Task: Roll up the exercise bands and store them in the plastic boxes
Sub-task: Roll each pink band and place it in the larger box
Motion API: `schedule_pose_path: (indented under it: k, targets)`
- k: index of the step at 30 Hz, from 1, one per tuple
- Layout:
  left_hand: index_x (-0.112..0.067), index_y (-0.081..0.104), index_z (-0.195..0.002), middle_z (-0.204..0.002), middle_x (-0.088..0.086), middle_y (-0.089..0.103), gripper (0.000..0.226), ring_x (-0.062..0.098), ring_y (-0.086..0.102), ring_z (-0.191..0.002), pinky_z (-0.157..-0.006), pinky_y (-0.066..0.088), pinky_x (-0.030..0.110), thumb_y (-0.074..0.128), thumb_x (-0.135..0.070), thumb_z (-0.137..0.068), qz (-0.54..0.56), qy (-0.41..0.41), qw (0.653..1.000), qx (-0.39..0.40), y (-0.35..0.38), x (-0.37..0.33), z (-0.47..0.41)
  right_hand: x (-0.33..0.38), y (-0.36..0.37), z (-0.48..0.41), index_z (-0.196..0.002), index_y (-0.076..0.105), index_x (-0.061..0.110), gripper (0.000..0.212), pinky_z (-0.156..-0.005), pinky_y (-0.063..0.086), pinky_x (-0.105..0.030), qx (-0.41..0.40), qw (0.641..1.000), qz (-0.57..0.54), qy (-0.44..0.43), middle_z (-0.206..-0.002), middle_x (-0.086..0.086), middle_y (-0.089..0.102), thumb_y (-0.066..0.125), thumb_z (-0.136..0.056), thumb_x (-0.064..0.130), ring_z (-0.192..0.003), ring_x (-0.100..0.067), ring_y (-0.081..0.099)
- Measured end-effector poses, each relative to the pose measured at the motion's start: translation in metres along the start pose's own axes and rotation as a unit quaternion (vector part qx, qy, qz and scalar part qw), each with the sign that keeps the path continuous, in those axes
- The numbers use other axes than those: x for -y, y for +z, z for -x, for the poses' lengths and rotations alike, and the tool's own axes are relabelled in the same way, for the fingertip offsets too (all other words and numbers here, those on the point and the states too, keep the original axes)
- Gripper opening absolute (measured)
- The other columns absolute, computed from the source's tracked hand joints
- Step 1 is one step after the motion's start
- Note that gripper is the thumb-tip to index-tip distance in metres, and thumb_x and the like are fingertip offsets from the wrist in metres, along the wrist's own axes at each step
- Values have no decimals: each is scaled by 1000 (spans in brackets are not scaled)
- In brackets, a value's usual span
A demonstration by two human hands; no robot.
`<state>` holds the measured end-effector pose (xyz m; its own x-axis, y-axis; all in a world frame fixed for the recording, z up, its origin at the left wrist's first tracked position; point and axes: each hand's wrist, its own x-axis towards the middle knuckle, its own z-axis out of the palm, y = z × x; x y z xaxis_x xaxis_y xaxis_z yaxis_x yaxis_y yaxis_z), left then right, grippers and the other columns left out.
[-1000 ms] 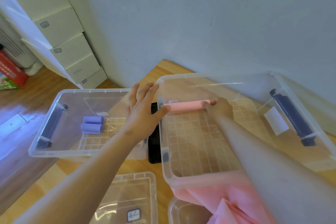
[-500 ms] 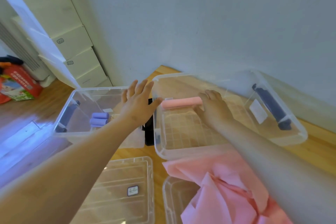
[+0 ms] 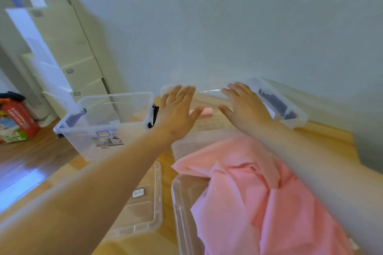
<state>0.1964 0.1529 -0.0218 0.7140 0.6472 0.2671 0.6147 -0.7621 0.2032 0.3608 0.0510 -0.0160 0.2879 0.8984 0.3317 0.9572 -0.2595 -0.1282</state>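
Observation:
A rolled pink band (image 3: 204,112) lies inside the right clear plastic box (image 3: 294,122), near its far left end. My left hand (image 3: 178,113) hovers over that box's left end with fingers spread, holding nothing. My right hand (image 3: 243,106) is above the box's middle, fingers straight, apart from the roll. A loose heap of pink bands (image 3: 255,192) lies in front, draped over a clear lid (image 3: 180,209). The left clear box (image 3: 103,122) stands beside; its contents are blurred.
A second clear lid (image 3: 145,209) lies on the wooden table (image 3: 327,136) at front left. White cardboard boxes (image 3: 78,68) are stacked by the wall at left. A red carton (image 3: 16,122) sits on the floor. The wall is close behind the boxes.
My right hand has let go of the pink roll and lifted. Both hands now hover open above the right box. The view has tilted up and blurred.

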Motion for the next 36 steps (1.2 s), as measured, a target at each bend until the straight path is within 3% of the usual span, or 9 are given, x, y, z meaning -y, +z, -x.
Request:
schedule_pose_path:
  k: [5,8,16,23,27,36]
  targets:
    - [-17,15,-155,-162,-2,16,62,17,0,-150,-119,-1,37,28,-48,-102,0,50,995,-83,14,-21,29,6,-1,36,-142,40,12,51,-113,17,-35,-76,997,-9,12,-151,-6,34,45,-99,38,-142,-21,22]
    - [-16,18,-154,-162,-1,18,61,17,2,-150,-120,1,38,29,-47,-102,-8,71,994,-89,17,-32,53,21,-3,63,-142,41,11,50,-113,18,-35,-102,995,-13,15,-150,-6,36,43,-99,37,-142,-21,24]
    - [-18,18,-154,-162,0,18,61,18,5,-150,-118,3,38,29,-49,-102,-22,62,996,-62,-37,-67,174,69,-65,194,-147,32,16,53,-114,15,-31,-47,998,34,-2,-155,-4,28,41,-100,39,-144,-18,19]
    - [-20,24,-153,-160,0,25,58,19,9,-149,-117,6,39,32,-47,-102,18,89,995,-29,-79,-93,261,93,-108,277,-139,44,14,50,-111,30,-39,-12,999,28,45,-148,-5,41,43,-98,42,-138,-22,32]
    - [-20,25,-152,-159,2,27,57,20,13,-148,-117,10,40,32,-46,-103,14,80,997,-8,-73,-85,280,91,-105,289,-134,50,18,45,-105,37,-42,4,998,20,62,-141,-3,48,40,-98,43,-133,-23,39]
    - [-20,46,-142,-141,2,52,48,17,33,-138,-112,24,34,50,-40,-99,105,42,994,4,-5,-68,246,61,-39,255,-138,47,15,44,-112,25,-32,6,998,-49,36,-148,0,41,51,-97,30,-139,-17,31]
